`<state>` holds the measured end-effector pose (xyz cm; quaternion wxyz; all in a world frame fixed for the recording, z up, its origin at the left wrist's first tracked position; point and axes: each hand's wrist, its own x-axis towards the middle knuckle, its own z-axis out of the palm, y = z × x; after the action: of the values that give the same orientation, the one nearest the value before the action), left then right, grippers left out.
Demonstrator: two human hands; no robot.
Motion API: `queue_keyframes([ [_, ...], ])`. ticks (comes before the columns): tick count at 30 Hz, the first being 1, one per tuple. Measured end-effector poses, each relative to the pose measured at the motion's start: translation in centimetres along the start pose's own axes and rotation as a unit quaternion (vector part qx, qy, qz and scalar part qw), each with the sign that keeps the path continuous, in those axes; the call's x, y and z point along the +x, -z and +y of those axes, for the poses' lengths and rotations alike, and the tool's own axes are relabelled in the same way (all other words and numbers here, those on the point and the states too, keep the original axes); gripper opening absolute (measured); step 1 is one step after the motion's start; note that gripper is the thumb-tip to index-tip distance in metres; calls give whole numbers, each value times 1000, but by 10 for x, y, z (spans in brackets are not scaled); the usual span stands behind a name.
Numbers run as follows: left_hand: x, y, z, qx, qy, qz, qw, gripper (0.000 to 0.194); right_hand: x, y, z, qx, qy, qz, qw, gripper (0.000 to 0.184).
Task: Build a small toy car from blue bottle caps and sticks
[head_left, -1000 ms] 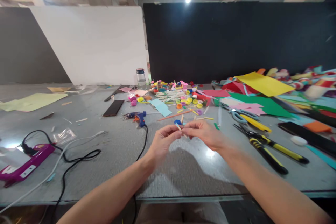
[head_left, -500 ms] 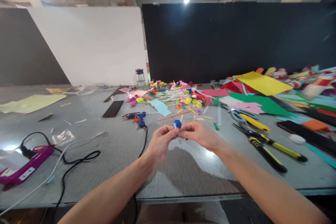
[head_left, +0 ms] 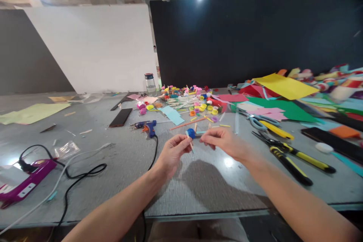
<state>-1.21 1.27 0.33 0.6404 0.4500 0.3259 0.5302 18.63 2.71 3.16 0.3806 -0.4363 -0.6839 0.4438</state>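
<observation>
The right hand [head_left: 222,143] has pulled away from the left hand [head_left: 173,153] since the previous frame, when their fingertips met, opening a small gap over a gray worktable [head_left: 170,200]. Clamped between the left thumb and fingers is a thin white stick [head_left: 191,146], tilted, its lower end jutting below the fingertips. The right fingers curl inward; whether they close on anything cannot be told. A round blue piece [head_left: 191,133] shows just beyond the left fingertips, and a small light-blue strip [head_left: 200,132] lies between it and the right hand.

Seen from the stick, colorful caps and small parts [head_left: 210,108] spread at 12 o'clock, with a light-blue paper [head_left: 171,115] and, farther off, a jar [head_left: 150,82] at 11. A blue glue gun [head_left: 149,126] and a dark, flat slab [head_left: 121,117] rest at 10 o'clock. A purple power strip [head_left: 31,181] sits between 8 and 9. At 2 o'clock lie yellow [head_left: 286,86] and green sheets [head_left: 297,112] and gray-handled scissors [head_left: 256,121]; black-and-yellow pliers [head_left: 292,166] lie open at 3.
</observation>
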Motion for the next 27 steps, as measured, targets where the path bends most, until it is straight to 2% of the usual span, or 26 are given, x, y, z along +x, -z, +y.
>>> queue_keyframes([
  [9, 4, 1, 1, 13, 17, 15, 1000, 35, -18, 60, 11, -50, -14, 99, 994, 33],
  [14, 5, 2, 2, 16, 16, 12, 1000, 32, -27, 78, 17, -68, -21, 120, 990, 35],
  [17, 5, 3, 2, 16, 24, 10, 1000, 30, -28, 77, 21, -74, -28, 103, 992, 37],
  [21, 6, 3, 2, 20, 35, 13, 999, 31, -23, 63, 22, -98, -37, 45, 993, 32],
  [27, 8, 1, 0, 23, 50, 12, 998, 33, -11, 35, 7, -125, -11, -53, 991, 26],
])
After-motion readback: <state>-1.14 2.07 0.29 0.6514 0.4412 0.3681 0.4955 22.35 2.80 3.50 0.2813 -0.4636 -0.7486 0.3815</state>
